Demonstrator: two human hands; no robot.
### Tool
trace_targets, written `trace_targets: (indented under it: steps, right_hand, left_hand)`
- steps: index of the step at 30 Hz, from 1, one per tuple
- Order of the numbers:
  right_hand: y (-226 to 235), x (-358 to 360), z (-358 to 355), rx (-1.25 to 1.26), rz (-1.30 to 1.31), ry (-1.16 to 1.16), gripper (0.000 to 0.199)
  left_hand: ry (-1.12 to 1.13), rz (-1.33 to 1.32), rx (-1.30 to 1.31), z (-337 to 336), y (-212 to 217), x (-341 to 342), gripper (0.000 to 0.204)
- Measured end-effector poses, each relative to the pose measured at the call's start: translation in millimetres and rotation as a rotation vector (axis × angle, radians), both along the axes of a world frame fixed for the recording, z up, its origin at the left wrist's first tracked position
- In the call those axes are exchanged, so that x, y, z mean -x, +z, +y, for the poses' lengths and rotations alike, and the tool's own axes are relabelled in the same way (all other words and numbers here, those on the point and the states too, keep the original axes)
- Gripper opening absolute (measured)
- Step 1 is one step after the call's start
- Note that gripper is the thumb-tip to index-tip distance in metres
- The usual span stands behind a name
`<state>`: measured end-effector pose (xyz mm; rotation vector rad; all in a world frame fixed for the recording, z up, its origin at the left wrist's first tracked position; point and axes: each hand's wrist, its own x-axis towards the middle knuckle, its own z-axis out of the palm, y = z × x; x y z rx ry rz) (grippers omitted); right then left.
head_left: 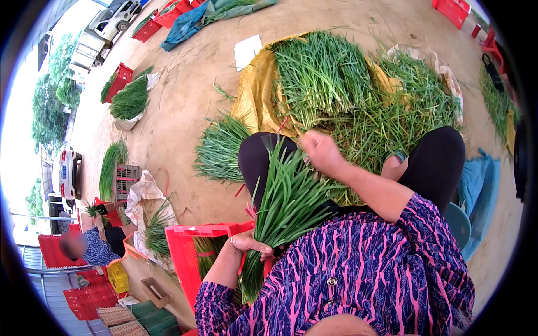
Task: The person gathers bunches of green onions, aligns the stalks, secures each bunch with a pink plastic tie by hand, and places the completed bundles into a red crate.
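A thick bunch of green chives (291, 196) lies across my lap. My left hand (252, 243) is wrapped round its lower part, beside the red crate (185, 260). A pink strip (250, 210) shows at the bunch's left edge. My right hand (324, 152) is closed and smeared by motion, raised above the upper end of the bunch; whether anything is in its fingers cannot be made out. Beyond it, a heap of chives (325, 84) lies on a yellow sheet (255, 89). Tangled loose stalks (412, 123) spread to the right of the heap, between my knees.
Another pile of chives (221, 150) lies on the ground left of my knee. A blue sheet (482, 190) and a blue-green stool (458, 224) are at my right. Another person (101, 243) sits at far left, near stacked red crates (87, 299). Vehicles stand beyond.
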<state>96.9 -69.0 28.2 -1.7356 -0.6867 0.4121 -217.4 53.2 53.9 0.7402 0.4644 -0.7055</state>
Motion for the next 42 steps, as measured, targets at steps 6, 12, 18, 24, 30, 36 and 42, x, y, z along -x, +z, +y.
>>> trace_targets:
  steps: [6,12,18,24,30,36,42]
  right_hand:
    - [4.1,-83.6,-37.0,0.147,0.310,0.003,0.025]
    - [-2.8,-91.2,-48.2,0.466,-0.739,-0.154,0.008]
    - [45.7,-52.5,-30.4,0.083,-0.584,0.070,0.009]
    - [64.2,1.2,-11.3,-0.100,-0.542,0.482,0.012]
    - [54.0,9.2,-3.4,0.013,-0.450,0.544,0.021]
    - [56.4,10.6,-3.1,-0.038,-0.383,0.587,0.018]
    - [53.4,14.7,1.4,-0.055,-0.344,0.534,0.008]
  left_hand:
    - [0.058,-0.065,0.044,-2.8,-7.1,16.7,0.044]
    - [0.035,-0.061,0.046,-1.4,-5.8,9.0,0.045]
    - [0.029,-0.045,0.014,-1.9,-5.8,11.7,0.046]
    - [0.027,-0.058,-0.004,-1.4,-4.7,5.8,0.047]
    - [0.006,-0.100,-0.001,-2.1,-4.8,4.4,0.045]
    - [0.003,-0.107,0.009,-1.4,-4.2,4.5,0.045]
    - [0.014,-0.094,0.010,-2.7,-2.9,5.4,0.046]
